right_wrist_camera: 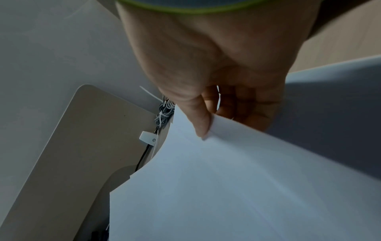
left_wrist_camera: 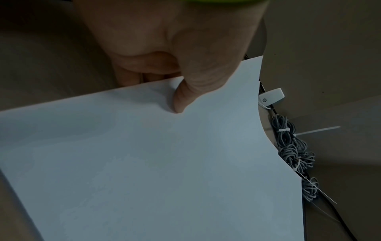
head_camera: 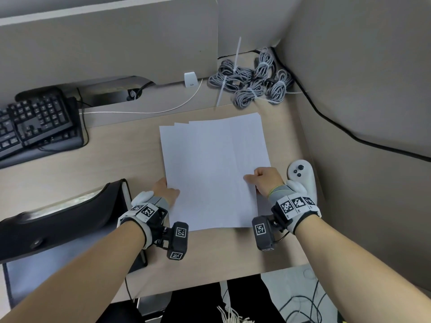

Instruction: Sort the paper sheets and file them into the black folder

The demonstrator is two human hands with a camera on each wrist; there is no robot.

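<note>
A stack of white paper sheets (head_camera: 214, 169) sits in the middle of the desk, its far edges slightly fanned. My left hand (head_camera: 166, 191) pinches the stack's left edge, thumb on top (left_wrist_camera: 181, 97) and fingers beneath. On the opposite edge my right hand (head_camera: 264, 180) pinches the paper, thumb on top (right_wrist_camera: 201, 120) and curled fingers under it. The sheets (right_wrist_camera: 247, 187) bow upward between the two hands. The black folder (head_camera: 63, 220) lies open at the left front of the desk, beside my left wrist.
A black keyboard (head_camera: 35, 122) lies at the far left. Bundled grey cables (head_camera: 254, 82) fill the back right corner, with a small white device (head_camera: 190, 78) and its white cord near them. A white controller (head_camera: 302, 178) rests right of my right hand. Grey partition walls (head_camera: 361, 78) enclose the desk.
</note>
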